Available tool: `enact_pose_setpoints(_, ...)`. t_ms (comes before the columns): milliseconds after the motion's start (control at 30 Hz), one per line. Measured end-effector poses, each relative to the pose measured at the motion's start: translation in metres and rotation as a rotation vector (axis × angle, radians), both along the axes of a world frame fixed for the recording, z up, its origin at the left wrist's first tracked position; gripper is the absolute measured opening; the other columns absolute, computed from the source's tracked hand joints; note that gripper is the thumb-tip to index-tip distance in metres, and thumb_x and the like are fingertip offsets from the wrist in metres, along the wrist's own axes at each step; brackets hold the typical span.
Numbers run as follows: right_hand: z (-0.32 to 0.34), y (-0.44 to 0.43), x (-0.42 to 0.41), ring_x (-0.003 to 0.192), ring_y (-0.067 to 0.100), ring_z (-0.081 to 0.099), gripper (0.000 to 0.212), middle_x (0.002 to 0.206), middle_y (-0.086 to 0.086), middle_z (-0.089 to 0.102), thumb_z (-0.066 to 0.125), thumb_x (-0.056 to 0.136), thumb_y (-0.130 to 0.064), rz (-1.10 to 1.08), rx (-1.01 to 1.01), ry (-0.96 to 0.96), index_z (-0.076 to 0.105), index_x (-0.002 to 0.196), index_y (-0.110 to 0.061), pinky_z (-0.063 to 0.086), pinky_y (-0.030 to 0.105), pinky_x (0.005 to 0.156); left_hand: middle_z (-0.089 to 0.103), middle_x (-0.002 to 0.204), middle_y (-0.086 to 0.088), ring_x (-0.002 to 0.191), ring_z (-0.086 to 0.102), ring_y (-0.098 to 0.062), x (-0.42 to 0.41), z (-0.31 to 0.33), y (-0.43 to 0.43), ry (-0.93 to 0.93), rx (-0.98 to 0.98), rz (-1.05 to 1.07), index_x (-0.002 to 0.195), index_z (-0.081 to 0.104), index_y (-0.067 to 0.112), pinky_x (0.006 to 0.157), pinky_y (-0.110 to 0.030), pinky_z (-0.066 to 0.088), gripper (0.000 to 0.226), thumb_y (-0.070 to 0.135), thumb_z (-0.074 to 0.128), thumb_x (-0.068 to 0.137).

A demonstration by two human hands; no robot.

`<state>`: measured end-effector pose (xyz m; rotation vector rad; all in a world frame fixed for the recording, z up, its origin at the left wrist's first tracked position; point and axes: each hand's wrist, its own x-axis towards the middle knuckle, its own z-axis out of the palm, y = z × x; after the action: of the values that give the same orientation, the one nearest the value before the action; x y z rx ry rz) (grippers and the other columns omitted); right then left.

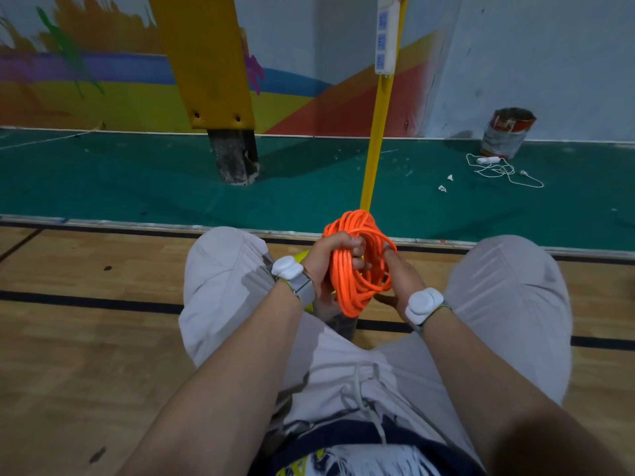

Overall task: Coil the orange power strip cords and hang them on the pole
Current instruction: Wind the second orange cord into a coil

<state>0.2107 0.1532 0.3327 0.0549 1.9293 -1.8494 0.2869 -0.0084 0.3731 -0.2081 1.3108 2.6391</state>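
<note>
I sat on the wooden floor [86, 338] with my knees spread, and the orange cord [357, 262] was bundled into a thick coil between my two hands, held up in front of me above the gap between my legs. My left hand [330, 266] was wrapped around the left side of the coil, fingers curled over the strands and closed tight on them. My right hand [398, 276] gripped the right side of the same coil, its fingers hooked through the loops, so both hands were clamped on the cord. Each wrist carried a white band. The yellow pole [378, 132] rose just behind the coil, from the edge where the wood met the green floor [137, 180], and a white power strip [386, 32] hung against the pole near the top edge of the view. To the left of the pole stood a wide yellow padded post [206, 60] on a dark base. Farther right on the green floor, near the wall, a paint can [507, 132] stood with a white cable [501, 170] lying loose in front of it.
</note>
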Motion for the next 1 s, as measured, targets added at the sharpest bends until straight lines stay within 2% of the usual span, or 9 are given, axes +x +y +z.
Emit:
enact_pose_setpoints(100,0.002,-0.001,0.003,0.102,0.024,0.075,0.074,0.121,0.003,0.078,0.062,0.082,-0.08,0.085,-0.216,-0.187,0.07,0.135,-0.03,0.059,0.051,0.094,0.05,0.072,0.006,0.058,0.051,-0.011,0.003,0.003,-0.003,0.063,0.136,-0.081,0.096,0.056,0.014,0.094,-0.033,0.05,0.032,0.02,0.077,0.073)
enact_pose_setpoints(200,0.015,0.0,0.013,0.085,0.019,0.076,0.065,0.127,0.013,0.07,0.057,0.098,-0.065,0.183,-0.545,-0.324,0.068,0.14,-0.015,0.061,0.038,0.082,0.051,0.071,0.007,0.058,0.051,-0.01,0.006,0.006,-0.007,0.077,0.294,-0.147,0.099,0.056,0.013,0.102,-0.033,0.045,0.031,0.018,0.077,0.076)
enact_pose_setpoints(333,0.021,0.009,0.011,0.094,0.021,0.076,0.065,0.152,0.018,0.051,0.055,0.103,-0.051,0.304,-0.792,-0.404,0.055,0.151,-0.009,0.062,0.036,0.084,0.054,0.072,0.007,0.062,0.055,-0.011,0.009,0.007,-0.006,0.076,0.377,-0.185,0.101,0.055,0.012,0.108,-0.033,0.041,0.026,0.016,0.071,0.082)
enact_pose_setpoints(467,0.028,0.012,0.014,0.092,0.021,0.077,0.056,0.134,0.019,0.068,0.055,0.105,-0.041,0.313,-0.838,-0.367,0.058,0.148,-0.004,0.064,0.031,0.079,0.057,0.075,0.003,0.067,0.058,-0.014,0.01,0.009,-0.007,0.052,0.382,-0.198,0.104,0.054,0.01,0.114,-0.037,0.041,0.028,0.016,0.073,0.084)
enact_pose_setpoints(567,0.025,0.011,0.013,0.104,0.027,0.075,0.052,0.138,0.021,0.064,0.054,0.107,-0.031,0.33,-0.813,-0.354,0.053,0.15,-0.001,0.062,0.023,0.075,0.062,0.077,-0.001,0.069,0.065,-0.018,0.009,0.008,-0.008,0.028,0.331,-0.22,0.105,0.06,0.007,0.118,-0.04,0.041,0.032,0.017,0.079,0.081)
enact_pose_setpoints(667,0.02,0.012,0.011,0.091,0.022,0.075,0.037,0.117,0.016,0.072,0.054,0.104,-0.022,0.321,-0.768,-0.347,0.066,0.133,-0.003,0.061,0.022,0.071,0.07,0.082,-0.005,0.075,0.072,-0.023,0.008,0.008,-0.008,0.008,0.211,-0.205,0.106,0.066,0.005,0.12,-0.043,0.043,0.037,0.022,0.083,0.078)
enact_pose_setpoints(733,0.017,0.014,0.006,0.085,0.022,0.075,0.037,0.11,0.014,0.074,0.062,0.099,-0.022,0.292,-0.703,-0.282,0.068,0.13,-0.004,0.063,0.03,0.074,0.074,0.088,-0.005,0.082,0.075,-0.024,0.007,0.008,-0.01,-0.026,0.077,-0.172,0.103,0.073,0.007,0.111,-0.044,0.052,0.039,0.027,0.09,0.073)
enact_pose_setpoints(867,0.01,0.016,-0.002,0.12,0.045,0.068,0.065,0.133,0.026,0.068,0.086,0.082,-0.027,0.145,-0.537,-0.083,0.064,0.14,-0.007,0.053,0.061,0.105,0.076,0.09,-0.004,0.084,0.075,-0.021,0.007,0.011,-0.008,-0.084,-0.148,-0.084,0.098,0.079,0.014,0.09,-0.04,0.062,0.021,0.032,0.075,0.087)
enact_pose_setpoints(1000,0.007,0.014,0.0,0.108,0.045,0.073,0.058,0.12,0.025,0.074,0.09,0.076,-0.022,0.036,-0.433,-0.022,0.071,0.129,-0.007,0.057,0.062,0.097,0.076,0.085,-0.013,0.08,0.074,-0.029,0.0,0.003,-0.009,-0.164,-0.362,0.121,0.1,0.076,0.007,0.084,-0.044,0.062,0.035,0.033,0.081,0.077)
